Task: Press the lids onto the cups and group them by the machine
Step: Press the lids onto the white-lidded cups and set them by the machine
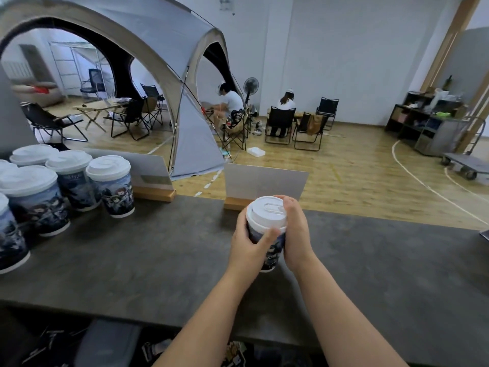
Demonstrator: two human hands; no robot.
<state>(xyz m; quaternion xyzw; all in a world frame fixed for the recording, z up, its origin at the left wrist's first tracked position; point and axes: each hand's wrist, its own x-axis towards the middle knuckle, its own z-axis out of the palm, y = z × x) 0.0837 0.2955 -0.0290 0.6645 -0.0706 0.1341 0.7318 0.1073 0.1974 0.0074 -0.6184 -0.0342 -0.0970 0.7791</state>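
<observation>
A dark printed paper cup (267, 241) with a white lid (266, 211) on top stands on the grey counter (158, 255) near its middle. My left hand (250, 246) grips the cup's left side, thumb lying across the front just under the lid's rim. My right hand (296, 231) wraps round the right side, fingers curled up over the lid's far edge. Several lidded cups (111, 186) of the same print stand grouped at the counter's left end. No machine is in view.
Two white sign cards in wooden bases stand along the counter's far edge, one (264, 181) directly behind the held cup, another (150, 170) beside the cup group. Beyond the counter lie a tent, folding chairs and seated people. A dark object (485, 234) shows at the right edge.
</observation>
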